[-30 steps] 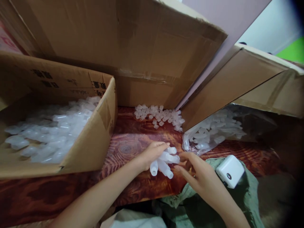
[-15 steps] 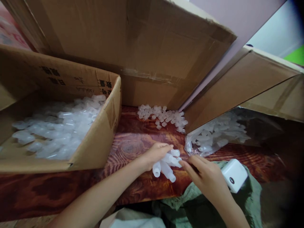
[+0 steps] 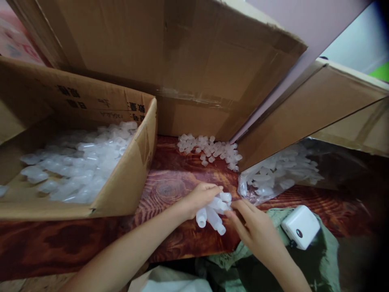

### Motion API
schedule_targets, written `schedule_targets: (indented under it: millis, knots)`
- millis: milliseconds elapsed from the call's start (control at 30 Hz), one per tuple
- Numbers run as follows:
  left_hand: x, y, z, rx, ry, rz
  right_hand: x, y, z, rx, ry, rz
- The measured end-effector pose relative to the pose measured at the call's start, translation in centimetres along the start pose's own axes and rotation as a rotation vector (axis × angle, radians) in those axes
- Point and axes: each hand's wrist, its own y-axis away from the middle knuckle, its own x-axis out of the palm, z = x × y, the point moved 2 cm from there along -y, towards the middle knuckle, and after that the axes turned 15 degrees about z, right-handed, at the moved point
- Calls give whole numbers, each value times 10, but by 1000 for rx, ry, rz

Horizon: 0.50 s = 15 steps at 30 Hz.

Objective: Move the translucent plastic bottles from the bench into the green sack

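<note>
Centrally, the left hand, its grip clamped on a small bundle of translucent tubes, is held to the right of the printed carton, with several tube mouths facing outward. The right hand, on the bundle's side away from the printed carton, has thumb and forefinger at one tube end; whether this second grip is closed on a small part there cannot be told.

The step in hand appears to be work on the tube ends, probably capping, one tube at a time. The next move would call for a steady left hold and a fine, aligned fingertip action on a single mouth, without loosening its neighbours.

Farther out, on the desk, small cap-like pieces lie scattered to the right of the printed carton. Well to its right, beyond these, a clear bag contains more translucent pieces. Inside the printed carton itself rests a loose heap of similar tubular pieces.
</note>
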Motion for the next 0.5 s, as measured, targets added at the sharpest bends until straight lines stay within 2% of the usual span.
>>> schedule_targets:
  millis: [133,233,367,500]
  knots:
    - [0,-2,4,28,-38,-8,21,-1,-3,73,-26,-132]
    - [0,-3,6,24,-39,5,24,3,-3,104,-44,-167]
    - [-3,-6,6,-6,-2,-1,11,11,0,115,-113,-92]
    - [-6,-9,9,-8,26,-7,3,12,1,41,-153,6]
